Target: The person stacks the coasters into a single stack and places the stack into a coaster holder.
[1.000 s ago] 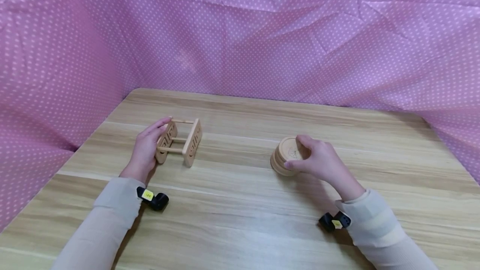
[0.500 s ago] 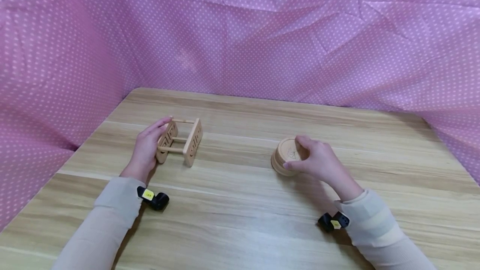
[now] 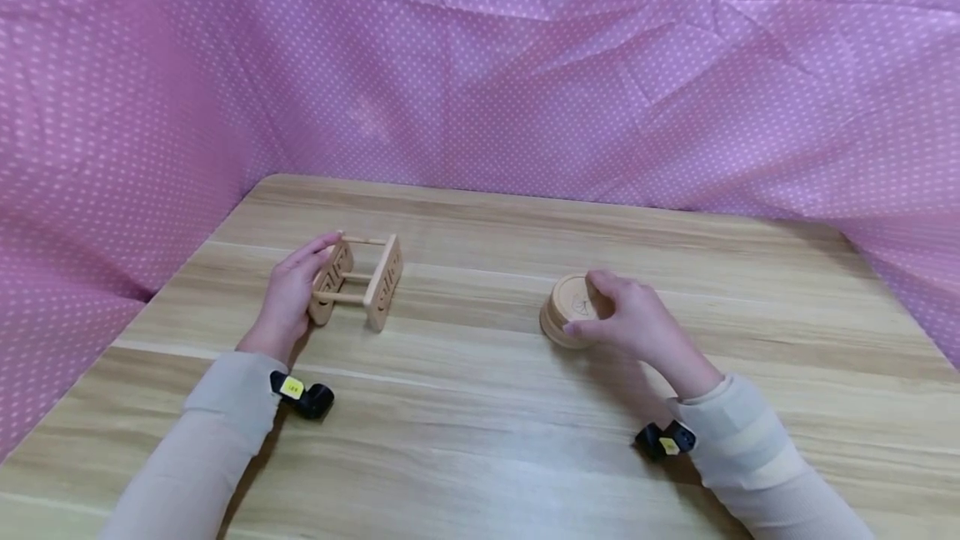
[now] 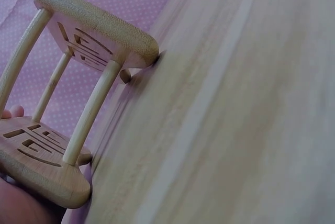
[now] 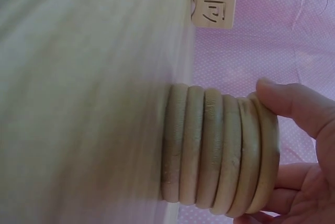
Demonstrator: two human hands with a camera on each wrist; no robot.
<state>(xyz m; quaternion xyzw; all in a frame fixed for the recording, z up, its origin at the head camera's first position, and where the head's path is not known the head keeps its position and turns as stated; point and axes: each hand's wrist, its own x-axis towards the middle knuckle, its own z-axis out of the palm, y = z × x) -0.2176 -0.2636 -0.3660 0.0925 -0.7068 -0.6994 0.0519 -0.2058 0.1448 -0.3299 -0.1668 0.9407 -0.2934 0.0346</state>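
Note:
On the left of the table stands an openwork wooden coaster rack (image 3: 385,282), made of two carved side panels joined by dowels. My left hand (image 3: 287,294) holds its left panel from outside; the fingertips (image 4: 15,111) show past the panel's far edge in the left wrist view, while the thumb is hidden. To the right, several round wooden coasters (image 5: 212,148) form a slightly uneven stack on the table. With thumb and fingers, my right hand (image 3: 641,325) grips the rim of the top coaster (image 3: 576,297), which bears a line drawing.
Beneath everything lies a wood-grain table (image 3: 450,407). Pink dotted cloth (image 3: 480,65) hangs behind it and along its left and right sides. A stretch of bare tabletop separates the rack from the stack. Both wrists wear a small black camera (image 3: 315,401).
The upper coasters have shifted slightly and line up more closely, and the drawing on top has turned a little. My left hand and the rack look nearly still.

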